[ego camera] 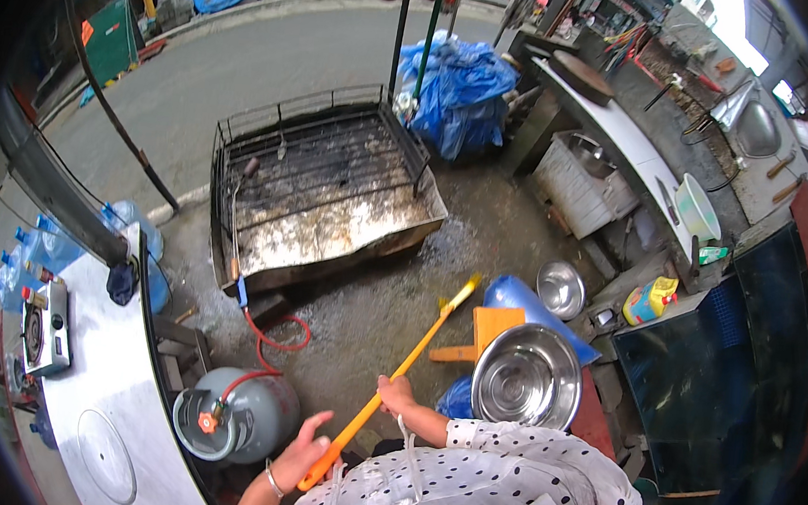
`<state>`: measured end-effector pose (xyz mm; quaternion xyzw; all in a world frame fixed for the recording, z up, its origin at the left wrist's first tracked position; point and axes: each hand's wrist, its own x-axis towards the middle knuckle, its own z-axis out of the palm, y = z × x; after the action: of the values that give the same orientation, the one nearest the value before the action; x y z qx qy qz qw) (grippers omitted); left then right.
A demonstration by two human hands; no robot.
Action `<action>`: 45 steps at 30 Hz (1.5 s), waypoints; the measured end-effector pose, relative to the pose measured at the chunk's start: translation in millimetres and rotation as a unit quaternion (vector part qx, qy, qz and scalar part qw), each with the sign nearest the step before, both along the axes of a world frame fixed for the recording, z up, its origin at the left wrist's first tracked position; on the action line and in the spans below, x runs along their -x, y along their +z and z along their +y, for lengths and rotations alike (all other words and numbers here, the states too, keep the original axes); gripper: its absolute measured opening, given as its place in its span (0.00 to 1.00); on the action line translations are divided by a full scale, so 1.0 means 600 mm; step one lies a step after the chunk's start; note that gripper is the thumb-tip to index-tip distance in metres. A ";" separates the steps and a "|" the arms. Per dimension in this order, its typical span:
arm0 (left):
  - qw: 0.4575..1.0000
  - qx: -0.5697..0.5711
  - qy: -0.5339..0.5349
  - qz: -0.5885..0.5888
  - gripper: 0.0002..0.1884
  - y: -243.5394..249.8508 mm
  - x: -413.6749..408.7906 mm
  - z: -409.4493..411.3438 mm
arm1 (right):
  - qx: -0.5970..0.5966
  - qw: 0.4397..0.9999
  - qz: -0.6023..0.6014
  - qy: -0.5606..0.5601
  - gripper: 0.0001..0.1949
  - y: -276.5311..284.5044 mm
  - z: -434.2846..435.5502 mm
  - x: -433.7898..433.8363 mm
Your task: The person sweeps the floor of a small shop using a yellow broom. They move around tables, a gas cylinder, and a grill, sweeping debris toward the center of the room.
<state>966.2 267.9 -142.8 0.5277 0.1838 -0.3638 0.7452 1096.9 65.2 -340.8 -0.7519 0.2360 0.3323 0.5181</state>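
A long orange-yellow plastic pole slants from my lap up and to the right, and its yellow far end is over the wet floor. My right hand is closed around the middle of the pole. Beside the pole's lower end is my left hand, with a bracelet at its wrist, its thumb and fingers spread; whether it touches the pole I cannot tell. Ahead stands a low, sooty metal tray with a rack of bars, with a gas torch along its left side. What the yellow end is exactly does not show.
A grey gas cylinder with a red hose stands at the left, beside a white table bearing a gas stove. Steel bowls and a blue bag are at the right, near a counter. Blue plastic sheeting is piled behind.
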 end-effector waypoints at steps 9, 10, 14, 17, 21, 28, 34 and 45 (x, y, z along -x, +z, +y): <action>0.765 -0.068 0.007 -0.641 0.05 0.142 -0.245 -0.074 | -0.190 0.963 -0.114 -0.155 0.13 0.082 -0.039 -0.142; 0.782 -0.008 0.040 -0.622 0.08 0.133 -0.263 -0.074 | -0.197 0.957 -0.137 -0.166 0.14 0.081 -0.037 -0.150; 0.733 0.021 0.173 -0.658 0.25 0.120 -0.355 -0.071 | -0.151 0.933 -0.326 -0.013 0.19 0.027 -0.063 -0.172; 0.754 0.034 0.232 -0.614 0.25 0.121 -0.412 -0.063 | 0.092 0.897 -0.409 0.141 0.20 0.024 -0.063 -0.230; 0.768 0.134 0.186 -0.598 0.21 0.115 -0.503 -0.043 | 0.264 0.853 -0.390 0.223 0.09 0.063 -0.035 -0.352; 0.651 0.276 0.031 -0.706 0.17 0.250 -0.658 -0.015 | 0.010 0.856 -0.506 0.100 0.09 0.177 -0.027 -0.515; 0.592 0.257 -0.131 -0.753 0.14 0.283 -0.812 -0.095 | 0.124 0.819 -0.540 0.151 0.08 0.206 -0.143 -0.675; 0.798 0.091 -0.040 -0.594 0.16 0.117 -1.118 -0.358 | 0.208 0.875 -0.437 -0.013 0.08 0.082 -0.404 -0.899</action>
<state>1637.3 52.9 -72.5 0.5766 -0.3505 -0.0231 0.7377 1636.5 -177.2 -291.5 -0.9079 0.0592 -0.0938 0.4042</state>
